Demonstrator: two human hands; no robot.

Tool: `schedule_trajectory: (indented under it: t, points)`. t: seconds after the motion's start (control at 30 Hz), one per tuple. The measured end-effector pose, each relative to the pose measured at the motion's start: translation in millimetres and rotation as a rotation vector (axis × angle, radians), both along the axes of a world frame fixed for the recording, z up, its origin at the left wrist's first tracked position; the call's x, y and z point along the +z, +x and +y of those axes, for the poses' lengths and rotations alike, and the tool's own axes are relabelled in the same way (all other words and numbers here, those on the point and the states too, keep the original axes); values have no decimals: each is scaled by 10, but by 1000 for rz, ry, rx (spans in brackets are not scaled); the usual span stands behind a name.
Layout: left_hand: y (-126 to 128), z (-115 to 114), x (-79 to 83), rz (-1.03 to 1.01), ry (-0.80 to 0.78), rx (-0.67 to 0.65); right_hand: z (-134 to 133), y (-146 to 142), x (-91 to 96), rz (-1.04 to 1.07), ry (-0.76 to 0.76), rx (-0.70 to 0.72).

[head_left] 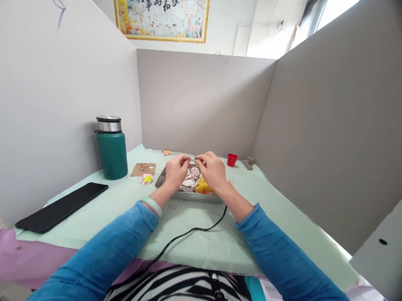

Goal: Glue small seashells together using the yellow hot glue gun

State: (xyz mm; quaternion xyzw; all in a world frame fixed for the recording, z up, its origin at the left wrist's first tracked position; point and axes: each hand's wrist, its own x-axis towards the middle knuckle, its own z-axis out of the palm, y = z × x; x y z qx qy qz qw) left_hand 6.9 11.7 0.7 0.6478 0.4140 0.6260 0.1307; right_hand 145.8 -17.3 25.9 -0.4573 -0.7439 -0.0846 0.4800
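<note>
Blue sleeves on both arms, forearms reaching over the table; my right hand pinches a small dark piece, too tiny to identify, above the far part of the metal tray. My left hand has thumb and fingers pressed together just beside it, cannot tell if it grips the piece too. White bits and a yellow piece lie in the tray. Left of it: flower piece, brown card, green bottle. Red cup upright beyond my right hand, black cable running on the near side
</note>
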Motion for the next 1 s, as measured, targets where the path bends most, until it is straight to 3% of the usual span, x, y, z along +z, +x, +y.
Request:
schedule_trajectory:
  t: [0.6,0.87,1.0]
  points:
    - [31,-65,-12,108,64,5,-2,25,-31,-245,22,-151]
    - [38,-51,-19,41,30,-59,7,21,-54,-276,20,-151]
    - [42,-29,3,-84,-64,-121,-1,31,-37,-240,28,-134]
